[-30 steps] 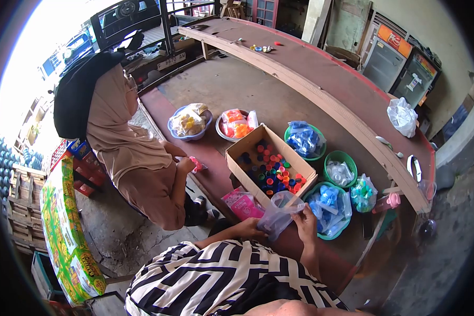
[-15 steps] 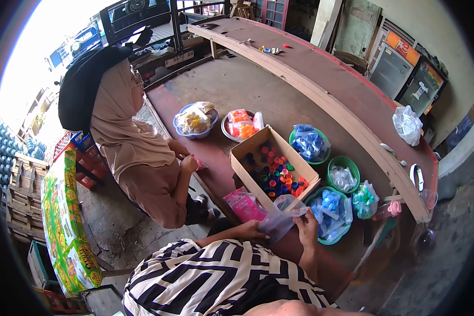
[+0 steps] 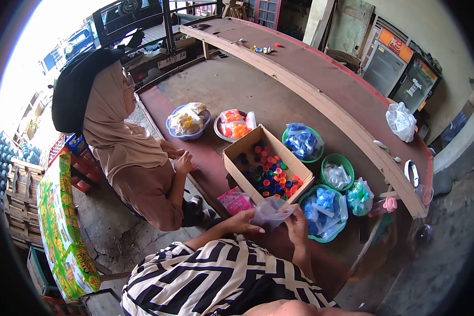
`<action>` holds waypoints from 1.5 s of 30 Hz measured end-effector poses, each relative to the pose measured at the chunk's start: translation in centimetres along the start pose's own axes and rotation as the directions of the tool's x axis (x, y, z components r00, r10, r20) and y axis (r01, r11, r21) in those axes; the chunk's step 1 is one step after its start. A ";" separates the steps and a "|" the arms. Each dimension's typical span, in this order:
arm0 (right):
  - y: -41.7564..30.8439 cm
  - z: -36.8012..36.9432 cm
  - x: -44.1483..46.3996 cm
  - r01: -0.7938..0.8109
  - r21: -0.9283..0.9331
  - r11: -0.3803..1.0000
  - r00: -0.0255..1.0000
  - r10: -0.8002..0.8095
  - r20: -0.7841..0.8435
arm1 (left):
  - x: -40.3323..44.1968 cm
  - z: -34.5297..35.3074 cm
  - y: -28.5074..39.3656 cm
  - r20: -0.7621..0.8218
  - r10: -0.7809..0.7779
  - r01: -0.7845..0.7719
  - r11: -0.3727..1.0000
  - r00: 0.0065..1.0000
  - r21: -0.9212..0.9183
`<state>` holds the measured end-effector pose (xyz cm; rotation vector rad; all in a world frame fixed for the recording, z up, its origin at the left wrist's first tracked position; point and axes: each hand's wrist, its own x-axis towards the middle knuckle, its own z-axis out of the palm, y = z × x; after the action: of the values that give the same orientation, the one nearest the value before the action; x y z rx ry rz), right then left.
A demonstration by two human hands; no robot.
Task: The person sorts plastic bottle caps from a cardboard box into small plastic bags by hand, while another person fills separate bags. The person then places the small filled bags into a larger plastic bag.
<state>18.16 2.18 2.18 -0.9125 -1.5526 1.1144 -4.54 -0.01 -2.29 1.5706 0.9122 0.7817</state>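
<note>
A clear plastic bag (image 3: 271, 212) hangs between my hands, near the front corner of a cardboard box (image 3: 236, 169). My right hand (image 3: 297, 221) pinches the bag's right side. My left hand (image 3: 242, 222) is at its left edge, thumb stretched out toward the right; the bag partly hides the other fingertips, so its hold is unclear. Inside the box lie red, blue, green and orange bottle caps (image 3: 276, 179). A pink printed packet (image 3: 234, 201) lies on the table by the box, just beyond my left hand.
Green baskets (image 3: 338, 171) with bagged blue and clear pieces stand right of the box. Beyond it are a bowl of orange bags (image 3: 236, 125) and a bowl of yellowish bags (image 3: 188, 121). A co-worker (image 3: 137, 152) sits at the left. A wooden rail (image 3: 321, 105) crosses the table.
The bag has been drawn up and looks shorter and more bunched. My left hand has turned so its thumb points right. The co-worker's hands have come closer together.
</note>
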 end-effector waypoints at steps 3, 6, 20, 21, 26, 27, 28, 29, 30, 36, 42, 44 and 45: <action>-0.7 1.3 0.5 0.021 -0.160 0.987 0.994 -0.004 0.110 | -0.4 -1.3 2.7 -0.171 0.047 -0.054 0.998 0.984 -0.037; -1.6 2.3 1.0 0.070 -0.162 0.984 0.990 -0.049 0.130 | -0.8 -3.1 4.4 -0.330 0.100 -0.063 0.991 0.939 0.120; -1.3 2.5 0.3 0.042 -0.208 0.977 0.990 -0.013 0.138 | -0.7 -1.6 8.2 -0.570 -0.018 -0.024 0.997 0.821 -0.067; -1.0 2.3 0.2 0.044 -0.213 0.976 0.991 -0.016 0.133 | -0.6 -1.6 8.1 -0.596 -0.009 -0.064 0.993 0.803 -0.102; -1.3 1.6 0.0 0.026 -0.251 0.968 0.993 0.004 0.120 | -0.5 -2.4 8.0 -0.497 0.319 -0.143 0.922 0.807 0.360; -1.3 1.4 0.0 0.028 -0.255 0.967 0.992 0.005 0.126 | -0.5 -2.4 8.0 -0.440 0.330 -0.155 0.909 0.835 0.388; -1.3 1.3 0.0 0.029 -0.259 0.966 0.991 0.006 0.132 | -0.5 -2.4 8.2 -0.440 0.331 -0.156 0.908 0.835 0.388; -1.1 1.2 0.0 0.028 -0.259 0.965 0.991 0.006 0.131 | -0.4 -2.3 8.5 -0.411 0.337 -0.167 0.903 0.847 0.396; -0.8 1.1 0.0 -0.001 -0.263 0.965 0.993 0.031 0.111 | -0.3 -2.2 8.7 -0.382 0.342 -0.178 0.897 0.859 0.404; -2.3 2.2 1.0 0.033 -0.339 0.940 0.999 -0.016 0.052 | 0.7 -1.8 8.9 -0.318 0.229 -0.106 0.926 0.920 0.361; -4.0 1.9 3.0 0.068 -0.362 0.930 0.995 -0.089 -0.040 | 2.4 -4.1 10.2 -0.322 0.187 -0.073 0.939 0.928 0.336; -4.5 1.6 3.3 0.063 -0.343 0.937 0.994 -0.091 -0.067 | 2.5 -4.5 10.4 -0.331 0.090 0.008 0.959 0.939 0.282; -5.4 1.5 3.5 0.061 -0.347 0.936 0.995 -0.085 -0.056 | 2.7 -4.7 10.0 -0.327 0.096 -0.002 0.961 0.940 0.276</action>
<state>15.75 3.52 8.16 -1.1037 -1.7405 0.7596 -5.82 3.60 8.43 1.7321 1.2784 1.0178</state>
